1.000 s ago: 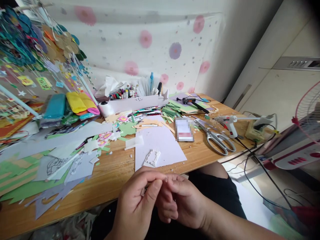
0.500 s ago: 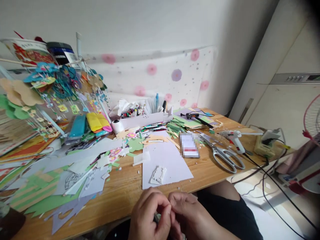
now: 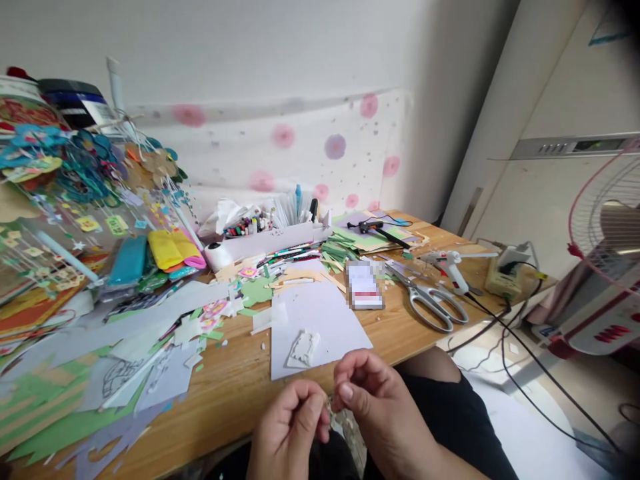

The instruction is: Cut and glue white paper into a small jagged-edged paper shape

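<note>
My left hand (image 3: 293,427) is closed in a pinch at the table's front edge, over my lap. Close beside it, my right hand (image 3: 377,400) has its fingers curled and thumb pressed in. Whatever lies between the fingertips is too small to make out. Just beyond both hands, a sheet of pale lilac paper (image 3: 325,320) lies on the wooden table (image 3: 230,393). On the sheet's near part rests a small white piece with a wavy raised edge (image 3: 303,349).
A phone (image 3: 365,285), large scissors (image 3: 435,303) and a white glue gun (image 3: 453,267) lie to the right. Green and purple paper scraps (image 3: 55,407) cover the left. A pen box (image 3: 273,241) stands at the back, with cables (image 3: 520,360) hanging off the right side.
My hands have drawn slightly apart at the fingertips, and the right has risen toward the paper. The whole view has shifted, moving the table's things leftward.
</note>
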Demonstrator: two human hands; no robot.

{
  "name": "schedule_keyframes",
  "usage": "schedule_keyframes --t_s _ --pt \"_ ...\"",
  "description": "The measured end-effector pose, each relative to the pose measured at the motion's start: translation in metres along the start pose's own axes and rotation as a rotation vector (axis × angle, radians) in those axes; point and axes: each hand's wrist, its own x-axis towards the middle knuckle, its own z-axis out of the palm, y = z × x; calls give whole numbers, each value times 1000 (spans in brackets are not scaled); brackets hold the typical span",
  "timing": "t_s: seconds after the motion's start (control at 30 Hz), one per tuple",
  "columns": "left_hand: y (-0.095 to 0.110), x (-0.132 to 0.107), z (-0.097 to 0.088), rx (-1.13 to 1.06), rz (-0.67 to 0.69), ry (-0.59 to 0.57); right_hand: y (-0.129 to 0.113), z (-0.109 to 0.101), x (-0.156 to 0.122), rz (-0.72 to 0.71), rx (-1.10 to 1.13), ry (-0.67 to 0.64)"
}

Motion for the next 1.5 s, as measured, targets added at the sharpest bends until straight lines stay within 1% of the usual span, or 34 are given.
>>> schedule_keyframes --t_s 0.1,0.23,0.3,0.37,0.47,0.53,0.57,0.63,0.67,0.73,0.83,0.9,0.97,1.03,1.1,1.17,1.27,1.33,1.4,1.5 --pt "3 -1 2 5 -26 5 -3 3 -3 -35 -4 24" --pt "3 -3 5 -60 -56 -40 -5 1 -6 -105 -137 81" --pt "4 -3 6 -144 -90 -47 -6 -1 -8 -154 -225 62" --pt "5 -2 7 -245 -130 -44 -9 -2 -10 -263 -410 8" --pt "6 -2 8 -352 -183 -26 -14 -3 -10 -526 -759 -154" --pt "6 -3 8 -400 -207 -34 -16 -4 -9 -692 -908 -236" --pt "6 -3 7 -420 -215 -44 -18 -5 -8 -751 -954 -252" --pt "5 -5 5 -452 -223 -61 -19 -7 -6 -811 -1015 -232" --pt "5 -5 4 -469 -222 -74 -19 -9 -5 -813 -1027 -207" --pt "5 -6 3 -509 -216 -114 -20 -12 -4 -765 -985 -149" --pt "5 -5 2 -560 -200 -196 -21 -12 -5 -632 -776 -90" --pt "3 -3 3 -582 -208 -252 -22 -7 -7 -535 -631 -109" --pt "-1 -2 5 -598 -233 -302 -23 0 -10 -468 -550 -159" --pt "-6 -2 8 -602 -247 -325 -23 9 -12 -454 -517 -201" --pt "-9 -3 10 -607 -254 -326 -24 17 -13 -473 -518 -229" --pt "-10 -4 10 -612 -264 -306 -25 23 -12 -524 -555 -281" --pt "-9 -7 10 -616 -288 -279 -24 27 -10 -652 -625 -379" --pt "-9 -8 10 -619 -293 -278 -23 26 -9 -688 -629 -375" --pt "-10 -9 11 -625 -291 -281 -22 25 -11 -621 -600 -327" --pt "-12 -10 12 -626 -297 -294 -21 24 -14 -431 -543 -262"
